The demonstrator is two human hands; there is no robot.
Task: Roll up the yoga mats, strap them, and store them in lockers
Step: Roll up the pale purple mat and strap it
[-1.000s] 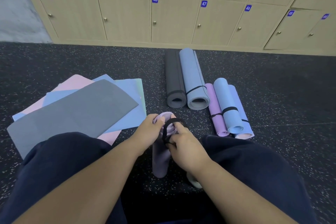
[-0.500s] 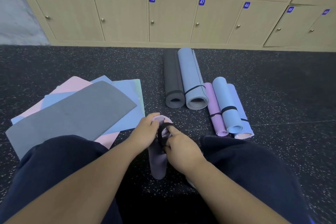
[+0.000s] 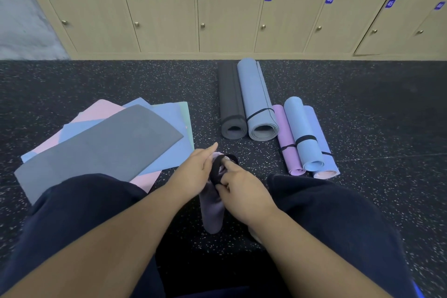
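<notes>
Five rolled mats [image 3: 256, 104] lie strapped on the floor [image 3: 362, 109] before the closed lockers [image 3: 167, 17], and a stack of flat mats [image 3: 104, 143] waits to the left, the grey one uppermost. Judged by their look, the mats are light, soft foam: they will spring open unless bound, so each is best held round the middle of the roll.

Smallest in hand is the lilac rolled mat [image 3: 212, 210], lying on the floor between the knees, its far end raised at the hands. A black strap [image 3: 217, 164] loops that end. The right hand [image 3: 239, 189] pinches the strap, forefinger hooked inside the loop. The left hand [image 3: 193, 172] steadies the roll from the side, forefinger extended (its other fingers lie behind the roll, so its grip cannot be judged).

Hidden: the roll's end face, the strap's fastening, and a pale object under the right wrist.
</notes>
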